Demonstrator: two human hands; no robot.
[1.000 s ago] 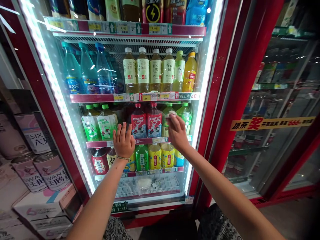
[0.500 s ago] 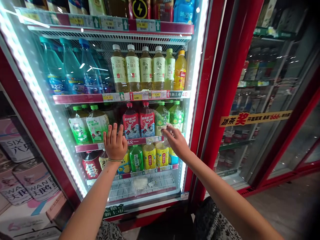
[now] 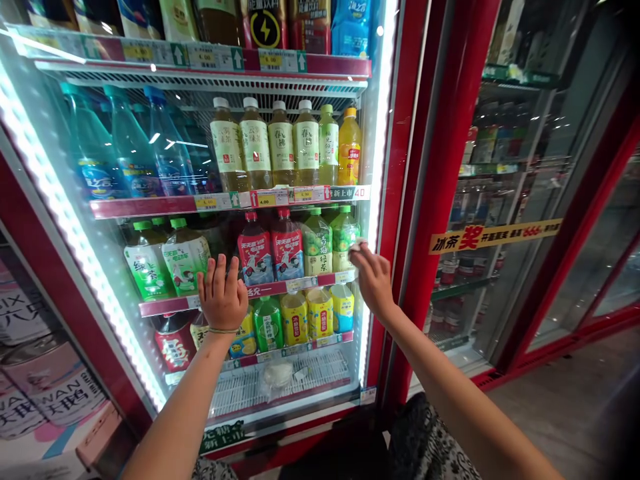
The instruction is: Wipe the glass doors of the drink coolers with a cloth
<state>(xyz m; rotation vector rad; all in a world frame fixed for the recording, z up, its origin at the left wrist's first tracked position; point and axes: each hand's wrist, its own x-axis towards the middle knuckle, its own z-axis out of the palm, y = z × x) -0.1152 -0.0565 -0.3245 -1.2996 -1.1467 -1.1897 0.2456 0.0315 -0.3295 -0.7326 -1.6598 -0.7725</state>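
A lit drinks cooler with a glass door point(image 3: 320, 87) fills the middle of the view. My left hand point(image 3: 223, 293) is held up flat against or very near the glass, fingers apart, below the green-capped bottles point(image 3: 186, 257) and left of the red-labelled bottles point(image 3: 255, 250). My right hand point(image 3: 374, 277) has its fingers closed on a crumpled white wipe point(image 3: 356, 247), by the glass near the door's right edge. Beside that hand is a green bottle point(image 3: 345, 240). Most of the wipe is hidden by the fingers.
Stacked cartons point(image 3: 60, 393) stand at the lower left. To the right is a second red-framed cooler point(image 3: 463, 133) with a yellow strip point(image 3: 495, 236) across its glass. A clear packet point(image 3: 277, 377) lies on the bottom shelf.
My right hand has moved right along the glass with the white wipe, uncovering the green bottles. My left hand stays against the same area. The view has shifted slightly.
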